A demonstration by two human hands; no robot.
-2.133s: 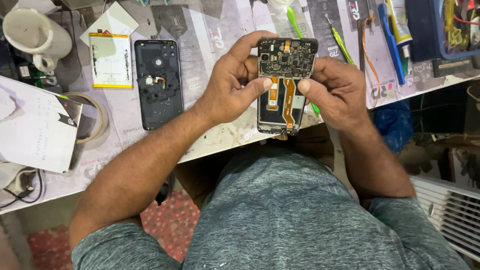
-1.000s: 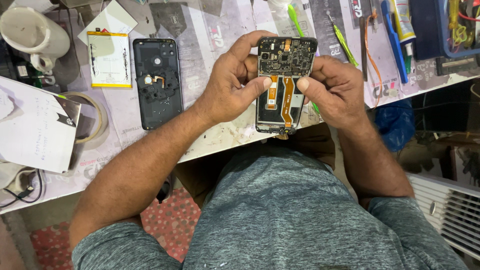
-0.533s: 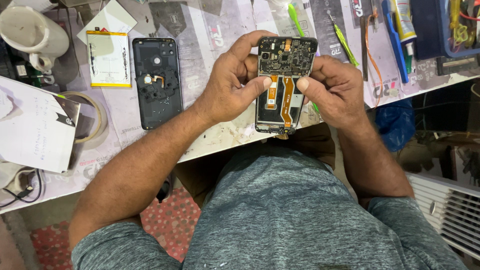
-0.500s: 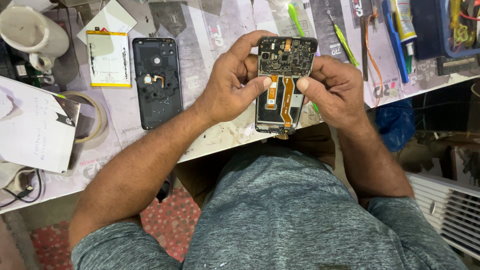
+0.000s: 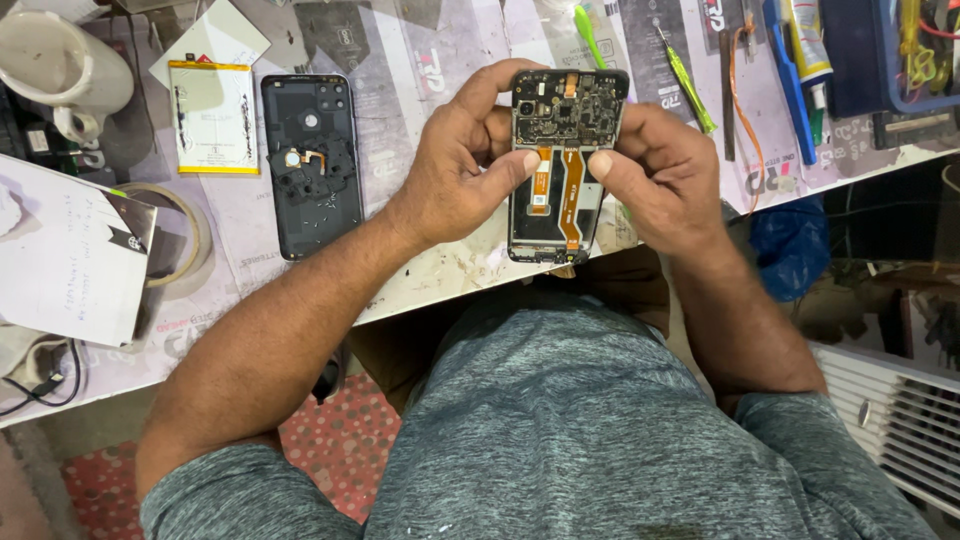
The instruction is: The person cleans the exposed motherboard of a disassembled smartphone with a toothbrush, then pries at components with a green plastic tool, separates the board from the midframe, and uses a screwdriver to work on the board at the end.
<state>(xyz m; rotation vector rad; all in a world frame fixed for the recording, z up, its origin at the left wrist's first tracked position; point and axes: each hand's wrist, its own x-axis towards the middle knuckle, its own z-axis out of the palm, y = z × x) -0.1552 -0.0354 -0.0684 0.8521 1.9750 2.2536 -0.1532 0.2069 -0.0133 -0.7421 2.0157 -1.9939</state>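
Gripping an opened phone (image 5: 566, 165) from both sides above the table (image 5: 440, 270) edge, the left hand (image 5: 455, 165) and right hand (image 5: 655, 175) stay closed on its frame, thumbs pressed near the orange flex cables. Nothing has shifted across the last two seconds: inspection, apparently. At nine o'clock lies the black back cover (image 5: 311, 165), beyond it a battery (image 5: 208, 117). Fingers behind the phone are hidden; board detail is unreadable.
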